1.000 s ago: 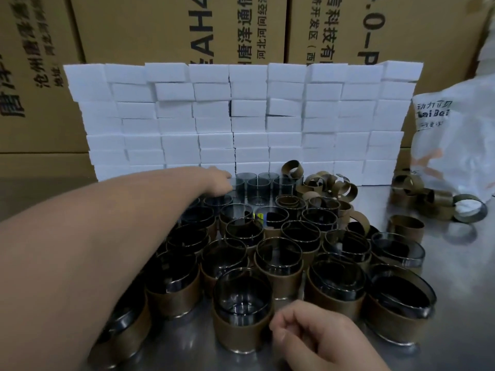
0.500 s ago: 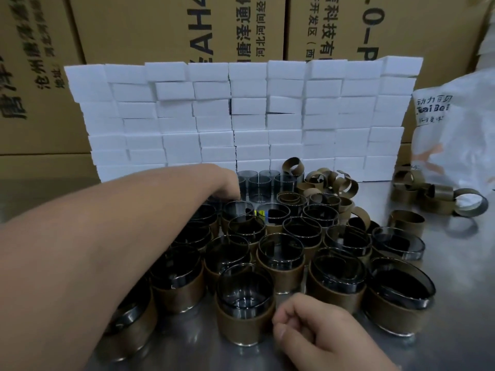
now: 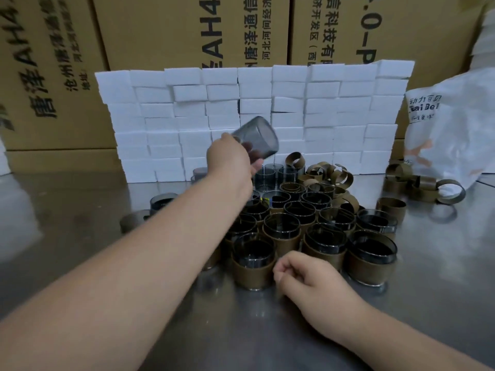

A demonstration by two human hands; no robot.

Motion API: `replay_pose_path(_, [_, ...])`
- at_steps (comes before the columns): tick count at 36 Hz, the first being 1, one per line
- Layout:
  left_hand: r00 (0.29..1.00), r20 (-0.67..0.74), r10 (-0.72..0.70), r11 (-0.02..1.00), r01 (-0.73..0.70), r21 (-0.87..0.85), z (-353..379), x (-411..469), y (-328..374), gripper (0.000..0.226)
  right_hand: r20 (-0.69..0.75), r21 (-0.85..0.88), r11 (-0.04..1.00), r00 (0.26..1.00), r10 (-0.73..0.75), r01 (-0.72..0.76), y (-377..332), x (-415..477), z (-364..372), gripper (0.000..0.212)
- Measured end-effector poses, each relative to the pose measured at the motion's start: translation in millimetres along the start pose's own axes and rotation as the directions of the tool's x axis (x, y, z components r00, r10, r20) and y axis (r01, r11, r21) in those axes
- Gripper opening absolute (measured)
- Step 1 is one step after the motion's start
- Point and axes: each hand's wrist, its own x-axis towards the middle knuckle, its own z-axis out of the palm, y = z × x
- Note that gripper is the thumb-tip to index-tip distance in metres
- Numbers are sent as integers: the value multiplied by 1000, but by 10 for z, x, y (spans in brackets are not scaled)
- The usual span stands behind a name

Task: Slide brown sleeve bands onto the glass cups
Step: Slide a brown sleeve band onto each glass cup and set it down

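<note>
**Left hand lifts a bare cup; right hand rests in front**

Your left arm reaches forward over the left side of the cluster. Your left hand (image 3: 230, 156) grips a bare smoky glass cup (image 3: 257, 139) by its lower end, fingers wrapped round it. The cup is clear of the tabletop (image 3: 80, 236), tilted, with its mouth turned to the right. It hangs above the unsleeved cups (image 3: 265, 175) at the rear, in front of the wall of white foam blocks (image 3: 267, 103).

Your right hand (image 3: 305, 277) lies on the tabletop, fingers curled into a loose fist, nothing visible in it. It sits just beside the nearest sleeved cup (image 3: 253, 261), at the front of the packed group of sleeved cups (image 3: 281, 231).

Loose brown sleeve bands (image 3: 329, 174) lie behind that group on the right. More bands (image 3: 417, 183) lie by the white bag (image 3: 455, 124).
</note>
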Motion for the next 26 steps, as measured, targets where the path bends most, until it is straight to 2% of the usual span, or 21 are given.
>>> replay_pose_path(2, [998,47,-34,999,35,-34,-141,-346,-78,29,-28,48,999,999,-17,18,-16,-18,-1,13])
replay_pose_path(4, [990,96,-106,994,109,-22,-299,-593,-204,32,-69,84,994,996,-59,65,-48,-40,-3,20])
replay_pose_path(9, [938,196,-286,951,303,-62,-672,-917,-487,42,-144,246,951,978,-154,186,-99,-82,10,83])
replay_pose_path(11, [916,226,-331,932,355,-74,-757,-933,-552,51,-155,235,944,968,-200,232,-113,-95,6,93])
replay_pose_path(13, [912,254,-322,931,354,-91,-784,-932,-585,43,-164,143,949,952,-258,282,-129,-102,-10,91])
replay_pose_path(15, [936,252,-244,961,269,-67,-795,-945,-616,34,-181,19,950,935,-303,312,-139,-104,-27,85])
replay_pose_path(17, [960,273,-58,998,53,27,-846,-962,-696,40,-218,-23,944,920,-327,330,-166,-107,-45,80])
replay_pose_path(19, [896,408,176,955,-256,149,-923,-1012,-771,40,-273,-5,938,902,-333,345,-183,-100,-74,77])
replay_pose_path(21, [800,532,278,848,-465,256,-996,-1064,-835,48,-320,0,933,883,-342,361,-190,-91,-116,74])
replay_pose_path(23, [745,611,269,796,-529,295,-1036,-1076,-851,56,-338,-6,936,880,-333,352,-199,-86,-158,70])
replay_pose_path(26, [674,717,178,855,-467,227,-1015,-1064,-829,68,-328,23,946,896,-300,325,-215,-92,-186,61])
